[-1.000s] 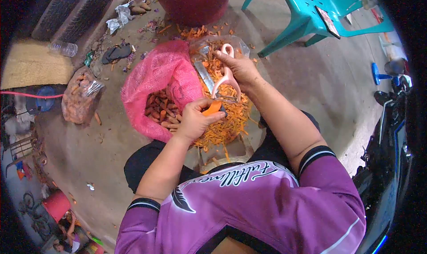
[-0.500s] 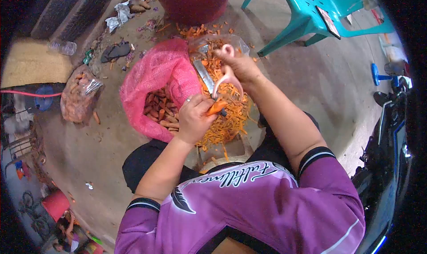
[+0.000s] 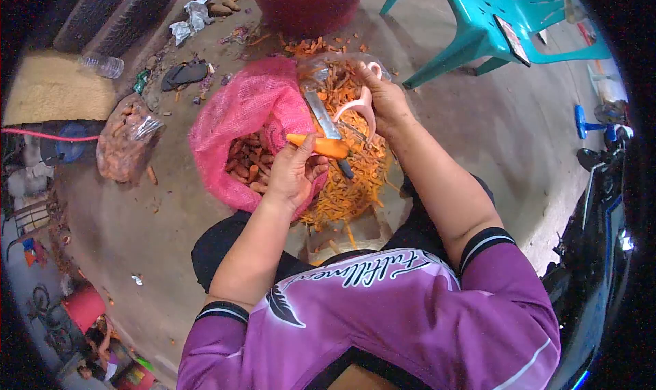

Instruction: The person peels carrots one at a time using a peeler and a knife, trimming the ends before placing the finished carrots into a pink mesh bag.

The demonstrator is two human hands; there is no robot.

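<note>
An orange peeled carrot lies across the fingers of my left hand, held under the thumb with the palm turned up. My right hand is closed round the handle of a pale pink peeler, which is apart from the carrot. Beneath both hands orange peelings are heaped, and a knife with a wide blade and dark handle rests on them. Left of the heap, a pink mesh sack stands open with several unpeeled carrots inside.
A dark red tub stands beyond the peelings. At the upper right is a green plastic chair with a phone-like object on it. A clear bag of roots sits at the left. A motorcycle is at the right edge.
My left hand has turned palm up, and the carrot in it now points left, more fully in view. My right hand and the peeler have moved slightly right, away from the carrot.
</note>
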